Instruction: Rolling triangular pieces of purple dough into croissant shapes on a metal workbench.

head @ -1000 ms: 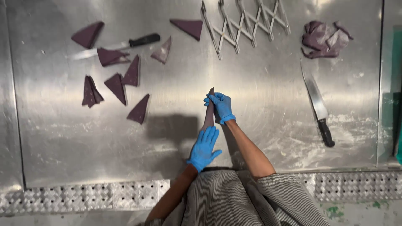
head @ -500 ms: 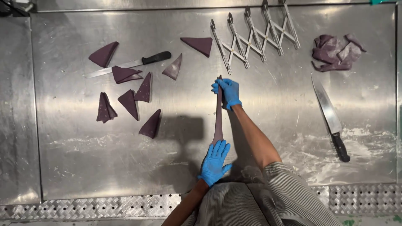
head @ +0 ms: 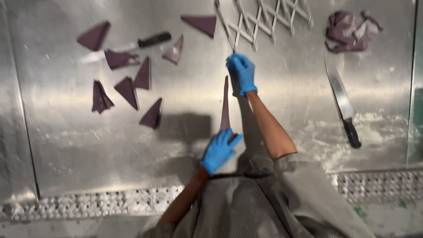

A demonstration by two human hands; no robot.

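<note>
Purple dough strip (head: 225,105) | betw. hands | L hand (head: 219,150) pinches near end | R hand (head: 241,72) grips far end

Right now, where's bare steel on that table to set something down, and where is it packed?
Free: the wide band of table below the purple triangles, left of the left hand; also the strip between the right hand and the big knife. Crowded: upper left, triangles around the small knife, and the top edge with the lattice cutter and dough scraps.
</note>
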